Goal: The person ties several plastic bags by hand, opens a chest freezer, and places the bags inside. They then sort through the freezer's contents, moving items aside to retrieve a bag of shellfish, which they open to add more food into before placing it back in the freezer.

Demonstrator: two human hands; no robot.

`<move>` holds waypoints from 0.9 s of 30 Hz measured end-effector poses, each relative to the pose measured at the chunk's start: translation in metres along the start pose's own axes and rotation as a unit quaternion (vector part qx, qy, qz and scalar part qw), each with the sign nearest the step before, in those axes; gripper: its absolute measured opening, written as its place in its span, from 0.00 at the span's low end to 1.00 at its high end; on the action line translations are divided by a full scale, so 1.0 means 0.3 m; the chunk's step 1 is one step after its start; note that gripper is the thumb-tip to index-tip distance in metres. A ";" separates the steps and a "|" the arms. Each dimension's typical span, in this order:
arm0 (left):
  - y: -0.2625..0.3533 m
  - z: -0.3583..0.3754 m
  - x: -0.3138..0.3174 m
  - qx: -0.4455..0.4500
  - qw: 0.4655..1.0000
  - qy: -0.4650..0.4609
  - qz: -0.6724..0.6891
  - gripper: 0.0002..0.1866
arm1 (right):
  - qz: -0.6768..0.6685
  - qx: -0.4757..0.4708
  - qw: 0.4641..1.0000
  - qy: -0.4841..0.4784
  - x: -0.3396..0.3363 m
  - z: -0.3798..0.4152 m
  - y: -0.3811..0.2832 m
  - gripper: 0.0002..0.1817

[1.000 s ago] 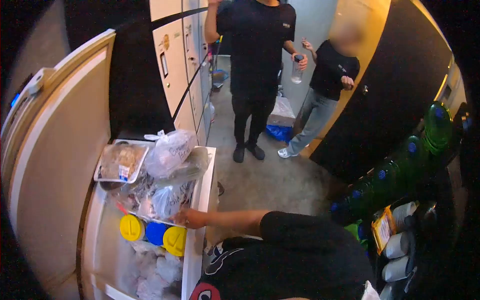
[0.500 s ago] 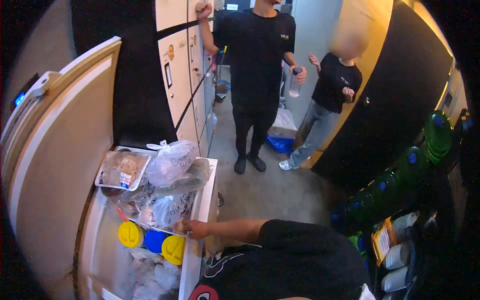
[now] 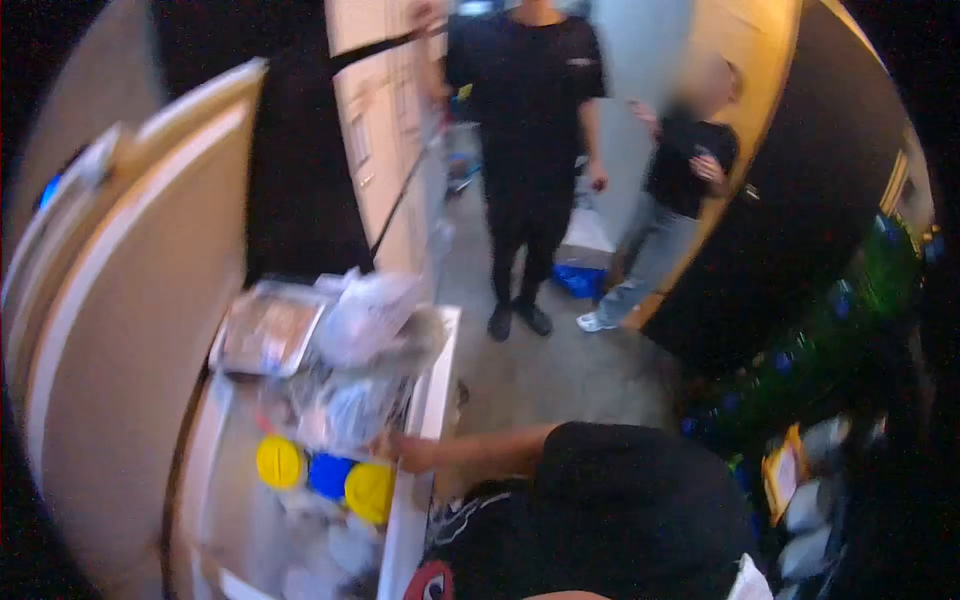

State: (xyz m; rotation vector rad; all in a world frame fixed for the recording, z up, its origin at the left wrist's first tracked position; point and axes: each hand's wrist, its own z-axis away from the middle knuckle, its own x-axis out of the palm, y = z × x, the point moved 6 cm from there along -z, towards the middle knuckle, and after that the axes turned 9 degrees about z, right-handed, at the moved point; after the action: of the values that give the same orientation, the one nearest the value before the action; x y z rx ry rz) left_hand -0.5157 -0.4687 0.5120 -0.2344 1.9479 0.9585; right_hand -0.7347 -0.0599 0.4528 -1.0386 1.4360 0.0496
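Note:
My right hand (image 3: 405, 452) is at the inner side of a white chest freezer's rim (image 3: 432, 385), beside the packed food. Its fingers look closed at the edge of the pile, but blur hides what they hold. By it lies a clear bag of food (image 3: 345, 412). Behind that are a white plastic bag with handwriting (image 3: 365, 315) and a wrapped tray of meat (image 3: 270, 330). Below the hand, a yellow lid (image 3: 370, 492), a blue lid (image 3: 332, 475) and another yellow lid (image 3: 280, 462) stand in a row. My left hand is out of view.
The freezer's raised lid (image 3: 130, 330) stands on the left. Lockers (image 3: 380, 150) line the wall behind. A person in black (image 3: 530, 150) and another person in jeans (image 3: 670, 210) stand ahead. Green bottles (image 3: 800, 350) and pale stacked items (image 3: 810, 510) are at the right.
The view has shifted and blurred, so the freezer appears slightly farther right. The standing person's hand has dropped, and its bottle no longer shows. My right hand stays at the freezer's rim.

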 end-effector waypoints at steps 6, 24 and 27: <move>-0.412 0.341 -0.316 -0.139 0.988 -0.003 -0.070 0.19 | -0.035 -0.009 0.971 -0.238 -0.037 -0.069 -0.063 0.20; -0.565 0.466 -0.373 -0.304 0.948 0.093 0.012 0.18 | 0.104 -0.174 0.810 -0.550 0.775 -0.328 -0.279 0.11; -0.544 0.451 -0.378 -0.295 0.950 0.101 0.027 0.16 | 0.105 -0.156 0.778 -0.600 0.971 -0.323 -0.252 0.10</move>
State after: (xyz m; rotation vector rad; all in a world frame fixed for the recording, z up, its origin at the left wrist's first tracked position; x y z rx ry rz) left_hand -0.2806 -0.5075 0.4801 -0.6415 1.8039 1.5935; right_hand -0.7029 -0.3206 0.2765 -0.8013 0.3293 0.9731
